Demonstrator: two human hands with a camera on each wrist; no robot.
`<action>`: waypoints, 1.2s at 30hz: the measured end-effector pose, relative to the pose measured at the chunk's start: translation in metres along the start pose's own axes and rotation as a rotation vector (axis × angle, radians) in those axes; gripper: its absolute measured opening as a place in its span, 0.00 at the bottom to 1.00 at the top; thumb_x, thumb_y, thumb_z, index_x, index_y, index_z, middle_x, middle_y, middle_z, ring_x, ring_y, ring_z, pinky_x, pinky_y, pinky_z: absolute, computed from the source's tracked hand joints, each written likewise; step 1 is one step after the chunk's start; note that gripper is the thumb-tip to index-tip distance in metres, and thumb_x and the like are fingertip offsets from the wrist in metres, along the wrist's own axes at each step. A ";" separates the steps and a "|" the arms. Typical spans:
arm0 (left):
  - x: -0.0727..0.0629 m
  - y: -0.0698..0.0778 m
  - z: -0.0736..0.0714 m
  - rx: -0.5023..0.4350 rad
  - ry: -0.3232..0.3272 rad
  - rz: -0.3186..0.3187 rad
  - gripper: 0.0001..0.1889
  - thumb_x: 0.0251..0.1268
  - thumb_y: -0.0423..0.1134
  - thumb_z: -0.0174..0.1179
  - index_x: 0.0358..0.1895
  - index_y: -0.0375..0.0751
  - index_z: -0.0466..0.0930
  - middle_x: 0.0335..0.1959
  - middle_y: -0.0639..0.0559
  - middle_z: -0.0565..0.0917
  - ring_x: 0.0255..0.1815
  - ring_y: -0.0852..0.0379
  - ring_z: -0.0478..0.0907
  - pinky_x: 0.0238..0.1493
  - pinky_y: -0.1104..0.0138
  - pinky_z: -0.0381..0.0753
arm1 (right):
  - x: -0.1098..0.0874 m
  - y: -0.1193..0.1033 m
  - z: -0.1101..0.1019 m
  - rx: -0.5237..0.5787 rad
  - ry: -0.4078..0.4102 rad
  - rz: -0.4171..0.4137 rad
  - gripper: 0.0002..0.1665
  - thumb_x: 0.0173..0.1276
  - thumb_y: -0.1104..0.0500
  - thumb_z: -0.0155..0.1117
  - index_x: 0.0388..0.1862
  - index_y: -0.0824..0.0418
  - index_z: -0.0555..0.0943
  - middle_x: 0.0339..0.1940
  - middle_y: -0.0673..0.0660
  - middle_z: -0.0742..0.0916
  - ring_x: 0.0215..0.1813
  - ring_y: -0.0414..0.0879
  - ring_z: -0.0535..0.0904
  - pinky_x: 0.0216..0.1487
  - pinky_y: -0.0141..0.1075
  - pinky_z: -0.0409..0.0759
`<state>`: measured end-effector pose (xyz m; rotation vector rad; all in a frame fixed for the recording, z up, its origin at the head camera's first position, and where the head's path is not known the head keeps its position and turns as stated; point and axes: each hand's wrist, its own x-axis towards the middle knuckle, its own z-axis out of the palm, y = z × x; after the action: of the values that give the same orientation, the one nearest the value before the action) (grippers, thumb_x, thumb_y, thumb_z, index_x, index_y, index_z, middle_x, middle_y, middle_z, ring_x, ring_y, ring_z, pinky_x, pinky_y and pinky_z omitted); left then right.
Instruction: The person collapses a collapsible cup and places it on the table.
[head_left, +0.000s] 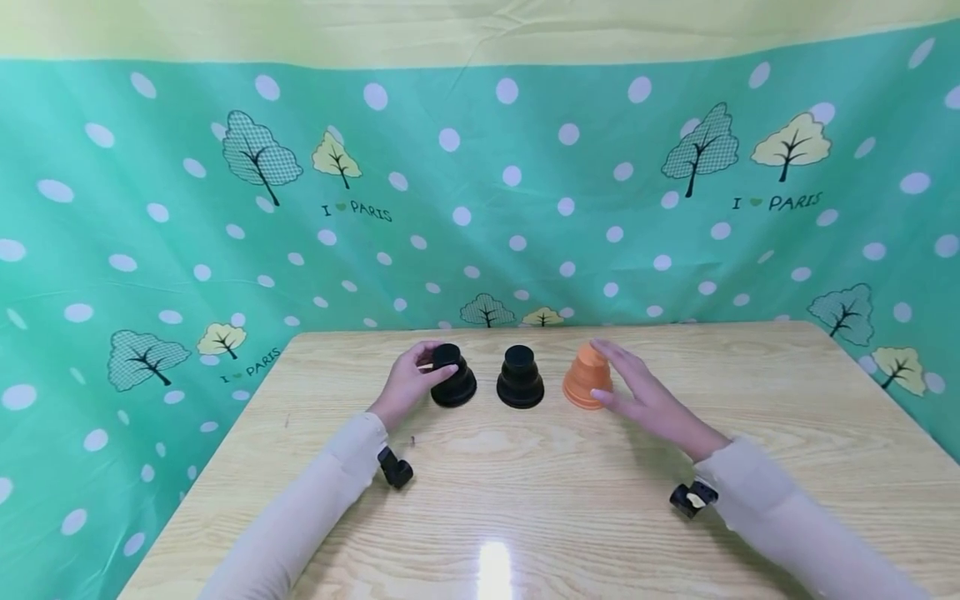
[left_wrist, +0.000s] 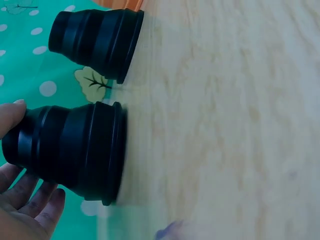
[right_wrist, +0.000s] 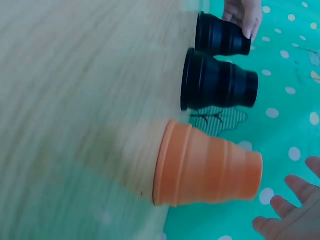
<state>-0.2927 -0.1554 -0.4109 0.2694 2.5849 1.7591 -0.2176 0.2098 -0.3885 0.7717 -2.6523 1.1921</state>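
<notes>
Three stepped, collapsible-looking cups stand upside down in a row, wide rims on the table. My left hand [head_left: 405,385] grips the left black cup [head_left: 454,385] near its narrow top. In the left wrist view its thumb lies on one side of that cup [left_wrist: 70,150] and the fingers [left_wrist: 47,210] on the other. A second black cup [head_left: 520,383] stands in the middle, with no hand on it. Beside the orange cup [head_left: 587,382] at the right, my right hand [head_left: 652,402] is spread. The right wrist view shows a gap between its fingertips [right_wrist: 281,206] and the orange cup [right_wrist: 207,167].
The cups stand toward the back of the light wooden table [head_left: 525,483]. Behind it hangs a green dotted cloth [head_left: 480,183] printed with trees. Each wrist wears a small black camera, one by the left sleeve [head_left: 322,483], one by the right sleeve [head_left: 780,508].
</notes>
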 end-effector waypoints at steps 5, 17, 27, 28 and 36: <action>-0.005 0.007 -0.002 0.005 0.007 0.009 0.27 0.58 0.42 0.67 0.60 0.42 0.72 0.54 0.46 0.77 0.57 0.50 0.72 0.59 0.56 0.72 | -0.003 -0.005 0.008 0.040 -0.030 0.041 0.43 0.68 0.50 0.59 0.76 0.51 0.51 0.76 0.60 0.56 0.74 0.63 0.48 0.64 0.69 0.50; -0.017 0.032 0.007 -0.024 -0.006 0.043 0.26 0.55 0.40 0.69 0.58 0.42 0.74 0.51 0.46 0.79 0.53 0.50 0.75 0.56 0.57 0.74 | 0.001 -0.012 0.028 0.132 -0.084 0.025 0.41 0.69 0.51 0.59 0.75 0.56 0.53 0.74 0.62 0.59 0.74 0.62 0.51 0.66 0.65 0.53; -0.033 0.055 0.022 -0.034 -0.070 0.112 0.26 0.54 0.39 0.70 0.57 0.43 0.75 0.53 0.48 0.78 0.53 0.52 0.74 0.55 0.56 0.75 | 0.006 -0.015 0.042 0.199 -0.114 0.026 0.39 0.70 0.50 0.58 0.74 0.60 0.56 0.73 0.60 0.63 0.73 0.59 0.55 0.68 0.60 0.55; -0.034 0.057 0.023 -0.034 -0.078 0.118 0.26 0.54 0.39 0.70 0.58 0.43 0.74 0.53 0.48 0.78 0.53 0.52 0.74 0.55 0.56 0.75 | 0.007 -0.016 0.043 0.209 -0.119 0.030 0.39 0.70 0.50 0.58 0.74 0.60 0.56 0.73 0.60 0.63 0.73 0.58 0.55 0.68 0.59 0.56; -0.049 0.069 0.035 -0.080 -0.164 0.184 0.28 0.53 0.35 0.70 0.60 0.40 0.73 0.56 0.46 0.76 0.54 0.50 0.75 0.57 0.59 0.75 | 0.011 -0.016 0.049 0.267 -0.140 0.018 0.35 0.71 0.52 0.57 0.71 0.61 0.60 0.71 0.59 0.67 0.72 0.55 0.59 0.69 0.55 0.57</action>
<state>-0.2316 -0.1060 -0.3650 0.6397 2.4380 1.8032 -0.2152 0.1610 -0.4077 0.9035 -2.6448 1.5748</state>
